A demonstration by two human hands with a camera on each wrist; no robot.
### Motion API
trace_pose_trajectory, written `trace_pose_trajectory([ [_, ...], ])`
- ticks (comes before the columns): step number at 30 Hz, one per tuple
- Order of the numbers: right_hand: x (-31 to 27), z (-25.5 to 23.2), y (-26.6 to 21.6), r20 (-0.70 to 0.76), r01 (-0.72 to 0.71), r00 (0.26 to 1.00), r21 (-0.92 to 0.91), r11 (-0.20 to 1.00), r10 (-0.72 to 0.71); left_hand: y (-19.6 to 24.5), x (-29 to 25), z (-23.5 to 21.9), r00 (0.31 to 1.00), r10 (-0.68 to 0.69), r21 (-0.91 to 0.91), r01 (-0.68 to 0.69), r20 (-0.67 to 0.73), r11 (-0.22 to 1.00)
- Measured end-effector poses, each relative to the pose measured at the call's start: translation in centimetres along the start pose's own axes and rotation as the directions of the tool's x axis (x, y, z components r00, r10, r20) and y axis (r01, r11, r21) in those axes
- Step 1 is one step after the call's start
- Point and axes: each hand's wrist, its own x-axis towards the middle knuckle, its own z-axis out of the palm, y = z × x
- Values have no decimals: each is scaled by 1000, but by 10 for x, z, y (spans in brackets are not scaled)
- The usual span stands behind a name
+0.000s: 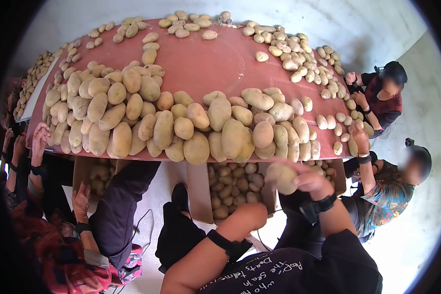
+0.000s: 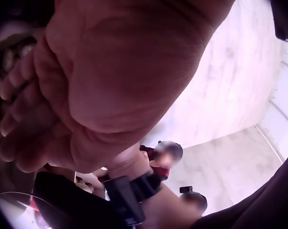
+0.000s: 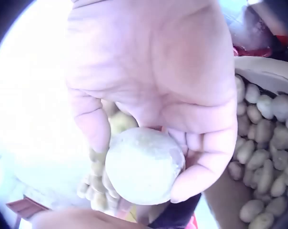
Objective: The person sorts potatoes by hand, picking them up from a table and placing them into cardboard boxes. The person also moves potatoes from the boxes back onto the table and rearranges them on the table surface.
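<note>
My right hand (image 1: 309, 180) grips a pale round potato (image 1: 281, 179) beside the table's front edge, a little blurred in the head view. In the right wrist view the fingers and thumb curve round the potato (image 3: 145, 167). Over the near end of an open box (image 1: 199, 196) of potatoes is my left hand (image 1: 252, 214), its fingers mostly hidden in the head view. The left wrist view shows the palm and loosely bent fingers of that left hand (image 2: 106, 81) with nothing held.
A large heap of potatoes (image 1: 132, 105) covers the near side of the red table (image 1: 201, 59). More potatoes (image 1: 299, 59) lie along its far right. Another box (image 1: 85, 169) of potatoes stands at left. Other people sit at both sides, and a thin cable (image 1: 152, 230) hangs near the floor.
</note>
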Motion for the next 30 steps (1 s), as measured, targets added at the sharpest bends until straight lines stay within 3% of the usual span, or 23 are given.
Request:
trace_pose_trajectory([
  [1, -2, -1, -15, -62, 91, 994, -37, 995, -93, 1, -4, -4, 1000, 3, -4, -3, -16, 1000],
  [3, 0, 2, -54, -252, 212, 914, -367, 906, -317, 2, -12, -12, 999, 8, -10, -8, -43, 1000],
  [5, 16, -11, -80, -325, 156, 804, -693, 704, -498, 0, -11, -12, 998, 24, 23, -23, -50, 999],
  [8, 42, -34, -93, -254, -8, 732, -931, 365, -632, -3, -9, -12, 998, 20, 35, -17, -65, 999],
  [11, 56, -43, -91, -139, -127, 835, -990, 60, -533, -7, -5, -10, 997, 4, 52, 0, -83, 999],
  [12, 58, -43, -88, -189, -101, 833, -976, 193, -520, -7, -4, -7, 997, 6, 59, -1, -82, 998],
  [15, 57, -36, -80, -44, -39, 741, -999, 24, -670, -6, -3, -2, 998, -17, -3, 17, -61, 1000],
  [16, 55, -21, -77, -27, 19, 679, -998, 54, -733, -6, -3, 0, 996, -15, -15, 14, -85, 1000],
  [19, 29, 2, -60, -57, 237, 726, -915, 327, -685, -4, -7, -3, 998, -42, -13, 41, -56, 999],
  [20, 24, 12, -54, -15, 337, 811, -805, 488, -585, -6, -8, -6, 996, -50, -19, 48, -73, 999],
  [22, 29, 18, -39, 173, 329, 941, -665, 671, -291, -13, -9, -13, 994, -54, -35, 51, -92, 998],
  [23, 33, 21, -31, 161, 183, 982, -709, 681, -96, -20, -7, -15, 991, -41, 39, 46, -126, 998],
  [24, 40, 15, -8, 81, 15, 995, -727, 687, 64, -22, -17, -37, 990, -119, -46, 116, -74, 992],
  [25, 49, -7, 31, 116, 31, 991, -713, 700, 75, -31, -21, -40, 976, -134, -45, 128, -174, 991],
  [26, 59, -14, 58, 0, -100, 988, -758, 645, 154, -39, -21, -42, 940, -191, -97, 170, -282, 981],
  [27, 72, -30, 98, -34, -124, 982, -859, 496, 186, -39, -31, -54, 896, -241, -153, 197, -373, 968],
  [28, 84, -41, 130, -70, -138, 975, -935, 327, 210, -39, -39, -62, 849, -201, -100, 175, -488, 979],
  [30, 108, -31, 172, -98, -160, 957, -963, 217, 272, -45, -40, -62, 758, -238, -179, 161, -608, 971],
])
